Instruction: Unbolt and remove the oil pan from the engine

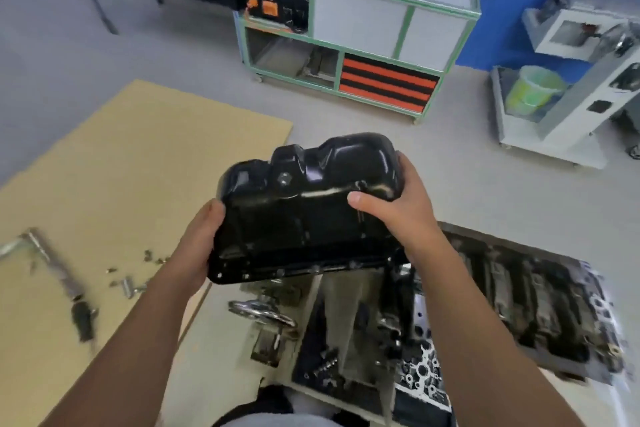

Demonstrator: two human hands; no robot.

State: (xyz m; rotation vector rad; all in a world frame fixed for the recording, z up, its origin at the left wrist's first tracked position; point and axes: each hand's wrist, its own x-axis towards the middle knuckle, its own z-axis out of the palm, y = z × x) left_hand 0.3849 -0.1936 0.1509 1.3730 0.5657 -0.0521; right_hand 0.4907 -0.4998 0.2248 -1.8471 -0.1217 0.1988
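Oil pan [304, 204] gripped at both ends by left hand [199, 243] and right hand [398, 208], hiding their fingers.

You have one black oil pan [311, 204], carried by two hands: one left hand [197, 246], one right hand [398, 211]. One engine [502, 305] sits near right. On the one cardboard sheet [138, 156] at left lie one ratchet wrench [59, 274] and several loose bolts [138, 274], too blurred to count. Far off stand one green-framed cart [363, 45] and one green bucket [533, 90].
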